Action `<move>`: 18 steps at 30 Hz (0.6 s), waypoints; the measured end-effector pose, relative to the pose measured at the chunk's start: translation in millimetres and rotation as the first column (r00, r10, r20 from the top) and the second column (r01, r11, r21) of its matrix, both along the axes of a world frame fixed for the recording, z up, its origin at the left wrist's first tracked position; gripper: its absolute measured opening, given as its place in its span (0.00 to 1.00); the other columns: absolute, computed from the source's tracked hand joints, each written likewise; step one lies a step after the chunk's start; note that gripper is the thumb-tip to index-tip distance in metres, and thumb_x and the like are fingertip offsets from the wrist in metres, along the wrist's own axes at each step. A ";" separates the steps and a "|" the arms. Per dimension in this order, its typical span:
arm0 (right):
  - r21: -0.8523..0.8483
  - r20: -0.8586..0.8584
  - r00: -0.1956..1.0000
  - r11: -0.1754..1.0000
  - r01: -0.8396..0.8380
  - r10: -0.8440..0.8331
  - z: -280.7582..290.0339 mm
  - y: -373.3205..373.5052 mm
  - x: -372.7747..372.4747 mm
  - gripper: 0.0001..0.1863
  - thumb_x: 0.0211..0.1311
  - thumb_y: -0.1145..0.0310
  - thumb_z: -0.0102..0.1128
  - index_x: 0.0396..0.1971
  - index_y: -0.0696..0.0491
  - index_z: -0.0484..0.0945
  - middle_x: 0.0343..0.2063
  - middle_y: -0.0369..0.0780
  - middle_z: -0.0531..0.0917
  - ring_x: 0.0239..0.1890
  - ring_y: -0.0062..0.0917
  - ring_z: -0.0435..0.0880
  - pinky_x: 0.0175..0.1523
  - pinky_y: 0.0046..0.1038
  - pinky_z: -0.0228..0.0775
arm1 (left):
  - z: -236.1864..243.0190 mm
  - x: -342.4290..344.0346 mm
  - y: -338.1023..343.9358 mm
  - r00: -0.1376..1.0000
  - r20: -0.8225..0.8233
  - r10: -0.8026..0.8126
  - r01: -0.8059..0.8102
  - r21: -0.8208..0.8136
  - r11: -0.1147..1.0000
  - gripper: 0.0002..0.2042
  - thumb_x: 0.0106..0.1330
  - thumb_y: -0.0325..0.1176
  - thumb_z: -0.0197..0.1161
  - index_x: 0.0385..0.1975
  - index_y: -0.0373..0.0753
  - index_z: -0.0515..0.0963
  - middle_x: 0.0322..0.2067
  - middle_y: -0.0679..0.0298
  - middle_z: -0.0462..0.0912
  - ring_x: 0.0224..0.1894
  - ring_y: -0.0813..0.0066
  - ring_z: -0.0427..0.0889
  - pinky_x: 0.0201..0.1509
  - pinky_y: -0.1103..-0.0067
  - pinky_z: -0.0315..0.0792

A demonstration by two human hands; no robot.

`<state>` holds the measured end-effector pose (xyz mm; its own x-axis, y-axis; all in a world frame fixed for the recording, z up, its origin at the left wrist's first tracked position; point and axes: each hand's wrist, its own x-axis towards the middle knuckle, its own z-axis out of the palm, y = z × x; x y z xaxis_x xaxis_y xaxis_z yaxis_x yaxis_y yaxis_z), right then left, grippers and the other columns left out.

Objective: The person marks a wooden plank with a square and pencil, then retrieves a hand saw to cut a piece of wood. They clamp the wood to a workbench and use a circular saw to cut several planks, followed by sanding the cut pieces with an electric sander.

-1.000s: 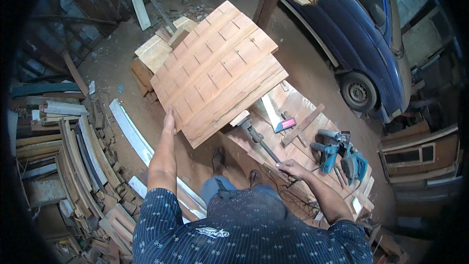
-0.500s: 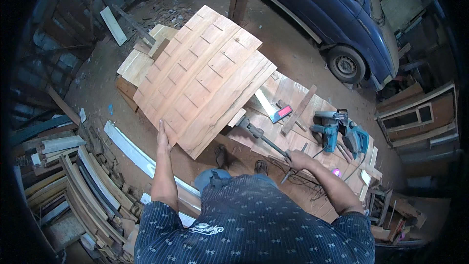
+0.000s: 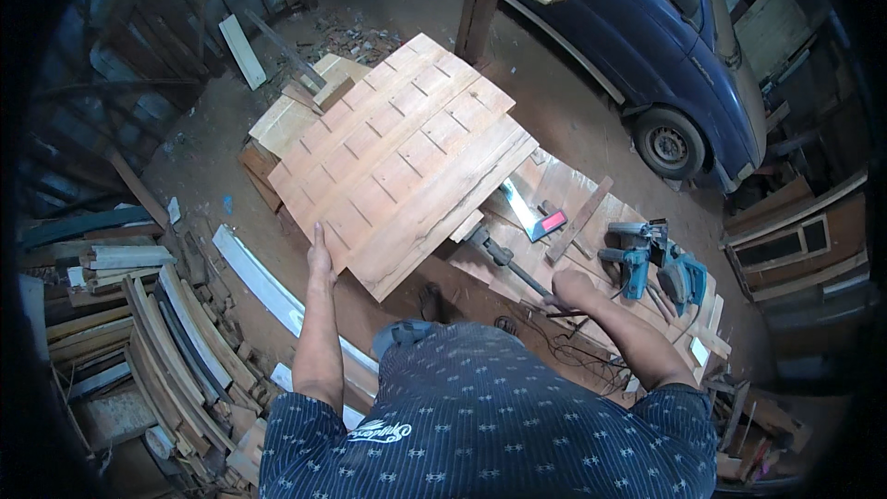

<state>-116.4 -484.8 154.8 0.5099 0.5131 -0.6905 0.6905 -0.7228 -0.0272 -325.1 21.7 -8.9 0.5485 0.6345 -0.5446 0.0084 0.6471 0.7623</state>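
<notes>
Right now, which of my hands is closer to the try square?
Your right. The right hand is by the clamp handle, nearer your body than the try square; the left hand is farther off, leftward, at the slotted wooden panel's edge.

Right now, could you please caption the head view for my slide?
Left grip on a wooden panel, right grip at a metal clamp.

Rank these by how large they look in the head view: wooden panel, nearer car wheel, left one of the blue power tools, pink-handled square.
1. Wooden panel
2. Nearer car wheel and left blue power tool: too alike to rank
3. Pink-handled square
</notes>
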 end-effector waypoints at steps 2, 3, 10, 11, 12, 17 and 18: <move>0.171 0.013 0.990 0.976 0.135 -0.139 4.0 25.4 28.7 0.30 0.56 0.44 0.70 0.40 0.60 0.84 0.37 0.55 0.86 0.43 0.48 0.86 0.48 0.44 0.78 | 10.4 2.6 -8.9 1.000 0.006 -0.021 0.021 0.013 1.000 0.42 0.72 0.60 0.54 0.70 0.27 0.58 0.66 0.48 0.69 0.65 0.55 0.74 0.67 0.62 0.73; 0.398 0.042 0.973 0.897 0.193 -0.229 -4.3 45.0 49.4 0.32 0.56 0.43 0.70 0.43 0.61 0.83 0.40 0.56 0.84 0.47 0.48 0.85 0.52 0.44 0.76 | 15.1 0.5 -8.3 1.000 0.019 -0.014 0.014 0.002 1.000 0.42 0.72 0.61 0.53 0.70 0.27 0.58 0.66 0.48 0.69 0.65 0.55 0.74 0.67 0.61 0.72; 0.860 0.224 0.778 0.494 0.126 -0.588 -9.4 175.7 200.5 0.41 0.53 0.42 0.70 0.55 0.62 0.78 0.53 0.56 0.81 0.58 0.48 0.79 0.64 0.40 0.69 | 52.0 3.8 -24.3 1.000 0.022 0.007 -0.005 -0.082 0.997 0.40 0.73 0.62 0.50 0.71 0.30 0.58 0.67 0.48 0.69 0.66 0.55 0.73 0.68 0.60 0.71; 0.825 0.223 0.766 0.535 0.181 -0.603 -12.3 183.1 217.4 0.42 0.52 0.41 0.71 0.56 0.62 0.77 0.54 0.55 0.81 0.59 0.47 0.79 0.65 0.39 0.69 | 48.6 3.8 -21.3 0.998 0.054 0.012 -0.006 -0.110 0.994 0.40 0.73 0.61 0.50 0.71 0.31 0.58 0.66 0.48 0.69 0.66 0.55 0.73 0.68 0.60 0.71; 0.786 0.151 0.801 0.562 0.259 -0.580 -16.3 187.5 232.4 0.44 0.51 0.40 0.71 0.57 0.62 0.77 0.55 0.55 0.80 0.59 0.46 0.79 0.65 0.38 0.69 | 47.8 4.2 -17.9 0.999 0.046 0.012 -0.008 -0.079 0.997 0.40 0.73 0.61 0.51 0.70 0.30 0.59 0.66 0.48 0.70 0.65 0.55 0.73 0.68 0.60 0.71; 0.567 -0.229 0.872 0.668 0.481 -0.433 -38.2 210.1 264.6 0.52 0.45 0.34 0.71 0.61 0.64 0.74 0.58 0.56 0.79 0.61 0.44 0.78 0.66 0.35 0.69 | 12.7 -15.4 9.1 0.986 -0.140 0.091 -0.069 0.158 0.985 0.41 0.72 0.60 0.53 0.66 0.22 0.63 0.61 0.46 0.74 0.61 0.56 0.77 0.64 0.63 0.74; 0.579 -0.155 0.878 0.678 0.452 -0.453 -53.2 203.7 266.5 0.47 0.48 0.36 0.72 0.55 0.63 0.79 0.52 0.50 0.84 0.55 0.38 0.84 0.62 0.34 0.73 | 23.0 -6.4 1.4 0.978 -0.191 0.083 -0.054 0.153 0.987 0.41 0.72 0.60 0.53 0.65 0.21 0.64 0.60 0.45 0.75 0.60 0.57 0.78 0.63 0.64 0.74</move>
